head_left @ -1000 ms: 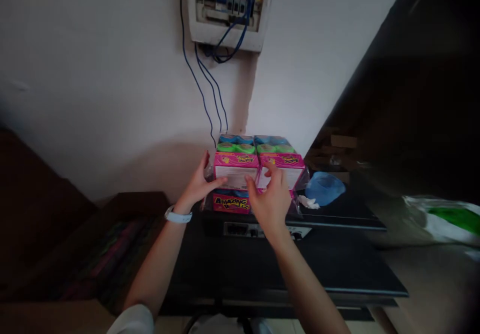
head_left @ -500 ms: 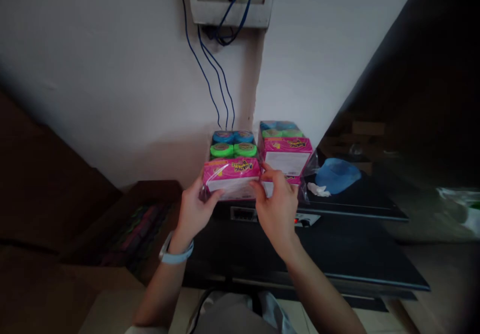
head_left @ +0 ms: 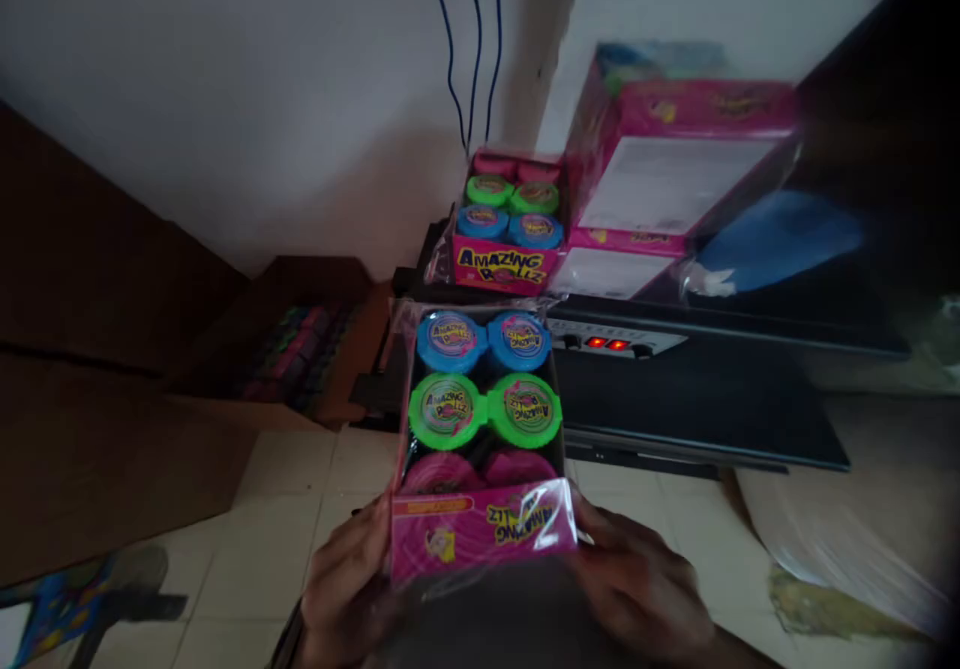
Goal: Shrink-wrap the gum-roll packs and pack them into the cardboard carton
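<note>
Off the lower box [head_left: 499,263]: "Amazing Rollz" pack [head_left: 517,414] in the pinch of left hand [head_left: 346,577] and right hand [head_left: 641,574]

Black flat-topped bench [head_left: 806,321] over cream tiled floor [head_left: 259,559].
On it: 1 plastic-wrapped pink box of round containers [head_left: 502,267], 1 stack of 2 pink boxes [head_left: 667,184], 1 crumpled white scrap [head_left: 709,280], 1 blurred blue piece [head_left: 784,239].

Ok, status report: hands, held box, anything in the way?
Left hand, right hand: gripping the wrapped box, one each side. Blue, green and pink rolls showing. Nothing seen in the way; stacked boxes beyond.
</note>
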The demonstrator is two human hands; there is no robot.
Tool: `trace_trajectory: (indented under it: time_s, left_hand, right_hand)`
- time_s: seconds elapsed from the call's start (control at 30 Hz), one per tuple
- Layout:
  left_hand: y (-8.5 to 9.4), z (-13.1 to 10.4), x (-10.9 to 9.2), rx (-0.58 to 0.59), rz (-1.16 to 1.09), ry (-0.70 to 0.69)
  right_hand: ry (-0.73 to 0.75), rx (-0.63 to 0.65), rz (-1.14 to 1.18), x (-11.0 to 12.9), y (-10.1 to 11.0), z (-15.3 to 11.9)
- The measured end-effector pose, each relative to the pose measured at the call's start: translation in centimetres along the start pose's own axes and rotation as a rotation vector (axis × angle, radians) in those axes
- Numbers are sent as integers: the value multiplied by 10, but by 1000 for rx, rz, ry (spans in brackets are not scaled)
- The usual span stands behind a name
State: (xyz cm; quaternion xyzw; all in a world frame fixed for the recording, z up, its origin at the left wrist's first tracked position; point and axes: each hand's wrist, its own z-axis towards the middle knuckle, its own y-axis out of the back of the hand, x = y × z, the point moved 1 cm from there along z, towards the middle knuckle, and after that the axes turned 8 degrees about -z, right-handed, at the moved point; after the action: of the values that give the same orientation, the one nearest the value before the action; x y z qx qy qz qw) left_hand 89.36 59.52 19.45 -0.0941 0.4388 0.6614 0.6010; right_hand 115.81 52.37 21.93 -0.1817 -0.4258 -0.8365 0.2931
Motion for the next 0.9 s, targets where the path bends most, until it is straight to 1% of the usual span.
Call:
trace_trajectory:
  time_s: [0.07, 0.1, 0.23, 0.33, 0.43, 0.5, 0.57, 0.6, 0.63, 0.7, 0.73, 0.77, 0.8, 0.83, 0.9]
  left_hand:
    - [-12, -9, 11, 2, -55, 42]
    - [-20, -13, 17, 5, -74, 63]
    - [-50, -29, 49, 30, -184, 144]
    - [-66, -44, 71, 82, -277, 262]
    - [-78, -59, 86, 91, -266, 358]
    - [-87, -66, 92, 89, -212, 449]
    - [-95, -67, 96, 96, -159, 539]
    - [-98, -64, 97, 82, -131, 550]
    - [-99, -60, 97, 51, -101, 523]
    - [-98, -45, 94, -4, -37, 389]
    - [-96, -35, 92, 13, 4, 310]
    - [-93, -24, 90, 62, 44, 244]
    - [-90, -14, 88, 140, 82, 197]
    - [-87, -3, 86, 226, 118, 172]
    - [-82, 13, 85, 345, 174, 157]
  right_hand:
    - [92, 19, -12, -13, -15, -16]
    - [100, 15, -15, -19, -23, -24]
    - [25, -17, 13, -39, -53, -55]
    - [-57, 11, 24, -48, -69, -76]
    - [-114, -45, -2, -52, -82, -90]
    - [-194, -93, -31, -55, -90, -91]
    - [-304, -116, -65, -56, -95, -86]
    - [-348, -128, -76, -56, -96, -80]
    - [-372, -133, -86, -56, -95, -73]
    - [-343, -117, -131, -51, -88, -55]
    - [-301, -70, -166, -47, -84, -44]
    - [-252, 5, -214, -43, -80, -32]
    - [-215, 108, -267, -38, -76, -21]
    - [-196, 219, -324, -34, -74, -10]
    - [-197, 410, -446, -30, -72, 8]
